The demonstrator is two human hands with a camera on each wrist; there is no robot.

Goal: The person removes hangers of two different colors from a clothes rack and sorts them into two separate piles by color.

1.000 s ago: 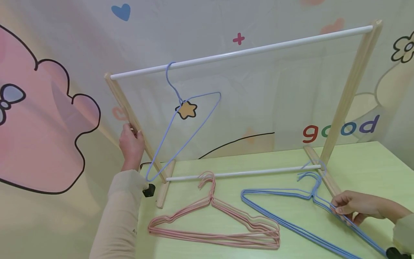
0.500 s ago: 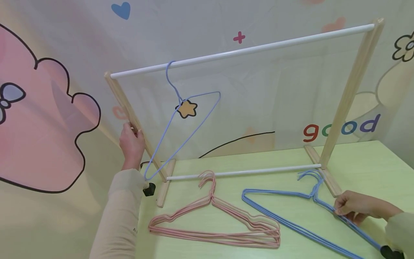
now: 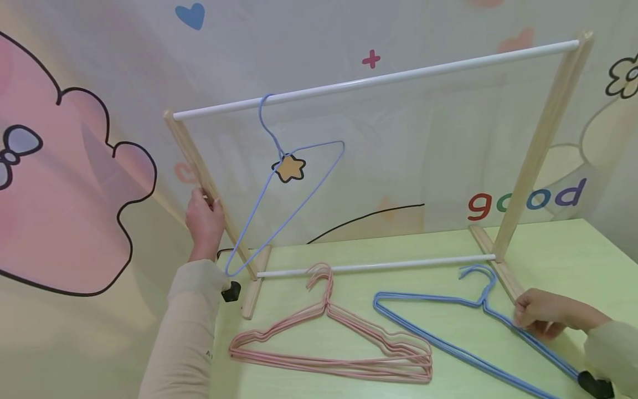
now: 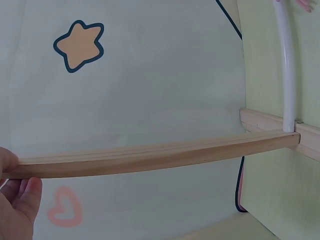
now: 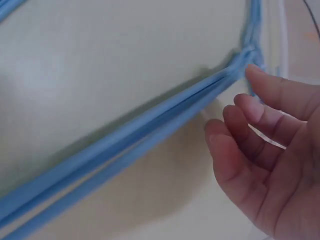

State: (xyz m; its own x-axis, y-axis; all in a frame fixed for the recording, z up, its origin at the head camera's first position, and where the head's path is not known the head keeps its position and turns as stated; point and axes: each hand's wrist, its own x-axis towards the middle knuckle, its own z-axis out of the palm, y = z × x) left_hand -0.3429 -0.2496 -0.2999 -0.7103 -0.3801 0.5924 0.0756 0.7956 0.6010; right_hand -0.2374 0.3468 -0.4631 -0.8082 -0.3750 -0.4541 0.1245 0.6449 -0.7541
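My left hand [image 3: 205, 223] grips the left wooden post [image 4: 150, 156] of a clothes rack, thumb on one side and fingers on the other. A single blue wire hanger [image 3: 305, 206] hangs by its hook from the rack's white top rail [image 3: 374, 81]. On the table to the right lies a stack of blue hangers [image 3: 451, 343]. Beside the stack's right shoulder is my right hand [image 3: 553, 315]. The right wrist view shows its fingers loosely bent and holding nothing, close to the blue wires [image 5: 125, 150].
A stack of pink hangers [image 3: 329, 354] lies on the pale green table [image 3: 563, 249], left of the blue stack. The rack's lower white rail [image 3: 399, 266] runs behind both stacks. Its right post [image 3: 543, 149] stands on a wooden foot [image 3: 505, 277]. A printed wall cloth [image 3: 369, 138] hangs behind.
A blue hanger whose hook stood apart from the others has settled onto the stack, and my right hand has let go of it. My left hand keeps its place on the post.
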